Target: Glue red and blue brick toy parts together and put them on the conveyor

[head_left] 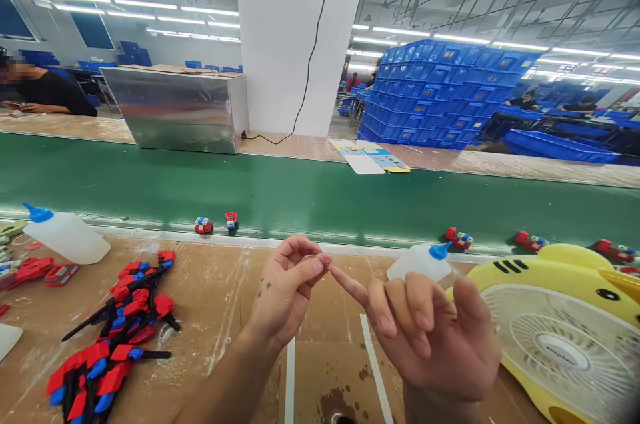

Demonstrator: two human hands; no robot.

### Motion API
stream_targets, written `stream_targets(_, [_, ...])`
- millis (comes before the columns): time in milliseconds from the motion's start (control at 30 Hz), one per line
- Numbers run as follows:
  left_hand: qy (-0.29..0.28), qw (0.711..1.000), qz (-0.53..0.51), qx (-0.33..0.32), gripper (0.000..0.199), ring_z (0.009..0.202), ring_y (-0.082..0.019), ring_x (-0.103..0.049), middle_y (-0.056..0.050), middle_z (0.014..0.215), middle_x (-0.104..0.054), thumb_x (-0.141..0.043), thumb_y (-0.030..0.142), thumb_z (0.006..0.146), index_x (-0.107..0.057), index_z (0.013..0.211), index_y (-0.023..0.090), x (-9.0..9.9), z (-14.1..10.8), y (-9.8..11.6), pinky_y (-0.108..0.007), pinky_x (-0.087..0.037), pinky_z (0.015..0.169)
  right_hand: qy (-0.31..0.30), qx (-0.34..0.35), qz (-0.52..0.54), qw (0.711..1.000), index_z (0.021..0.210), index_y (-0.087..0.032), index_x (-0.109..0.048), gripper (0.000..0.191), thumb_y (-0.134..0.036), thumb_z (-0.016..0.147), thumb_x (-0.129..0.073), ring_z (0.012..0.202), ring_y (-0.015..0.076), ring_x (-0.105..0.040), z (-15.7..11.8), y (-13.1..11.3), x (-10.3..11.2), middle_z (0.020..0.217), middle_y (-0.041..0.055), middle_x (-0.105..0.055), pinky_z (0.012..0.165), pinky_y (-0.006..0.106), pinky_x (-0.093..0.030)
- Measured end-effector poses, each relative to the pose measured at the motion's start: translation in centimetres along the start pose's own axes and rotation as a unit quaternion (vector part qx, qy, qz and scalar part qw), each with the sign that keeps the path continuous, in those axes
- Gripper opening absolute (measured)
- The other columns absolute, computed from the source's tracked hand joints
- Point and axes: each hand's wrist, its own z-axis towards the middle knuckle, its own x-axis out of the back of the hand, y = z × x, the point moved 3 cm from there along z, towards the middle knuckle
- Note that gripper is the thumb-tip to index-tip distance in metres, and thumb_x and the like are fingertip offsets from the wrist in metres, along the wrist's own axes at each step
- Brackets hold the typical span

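Note:
Over the cardboard-covered bench, my left hand has thumb and fingers pressed together in a pinch. Whatever lies between those fingertips is too small to make out. My right hand is turned palm up, fingers apart and loosely bent, holding nothing. Its outstretched index finger reaches the left fingertips and seems to touch them. To the left of my hands lies a pile of red, blue and black toy parts. Just behind my right hand, a white squeeze bottle with a blue nozzle lies on its side.
A yellow duck-shaped fan takes up the right side. Another squeeze bottle lies at left. Small red toy pieces sit on the green conveyor belt. Beyond it stand a metal box and stacked blue crates. A person sits far left.

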Motion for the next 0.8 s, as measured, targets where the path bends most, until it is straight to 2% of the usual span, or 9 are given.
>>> stream_targets(367, [-0.001, 1.0, 0.014, 0.009, 0.021, 0.079, -0.009, -0.066, 0.0, 0.085, -0.066, -0.081, 0.008, 0.069, -0.068, 0.084, 0.016, -0.2, 0.1, -0.4, -0.018, -0.055, 0.078, -0.006, 0.011, 0.006, 1.0, 0.072, -0.024, -0.069, 0.055, -0.057, 0.096, -0.031, 0.059, 0.0205, -0.052, -0.3, -0.3, -0.2, 0.04, -0.0031, -0.031, 0.109, 0.063, -0.031])
stream_targets(667, [-0.003, 1.0, 0.012, 0.015, 0.02, 0.08, -0.008, -0.065, -0.001, 0.084, -0.067, -0.08, 0.008, 0.071, -0.068, 0.085, 0.015, -0.2, -0.1, -0.4, -0.018, -0.053, 0.078, 0.003, 0.026, -0.035, 0.999, 0.07, -0.026, -0.068, 0.055, -0.061, 0.093, -0.033, 0.052, 0.0199, -0.05, -0.2, 0.0, 0.0, 0.04, -0.0028, -0.034, 0.1, 0.061, -0.041])
stream_targets(800, [-0.014, 0.999, 0.022, 0.027, 0.02, 0.078, -0.008, -0.065, -0.001, 0.083, -0.067, -0.079, 0.008, 0.071, -0.067, 0.084, 0.015, -0.5, -0.5, -1.6, -0.018, -0.052, 0.077, 0.01, 0.04, -0.036, 0.999, 0.067, -0.026, -0.066, 0.056, -0.062, 0.094, -0.032, 0.047, 0.0181, -0.046, -0.6, -0.2, -0.3, 0.038, -0.0039, -0.03, 0.09, 0.055, -0.049])
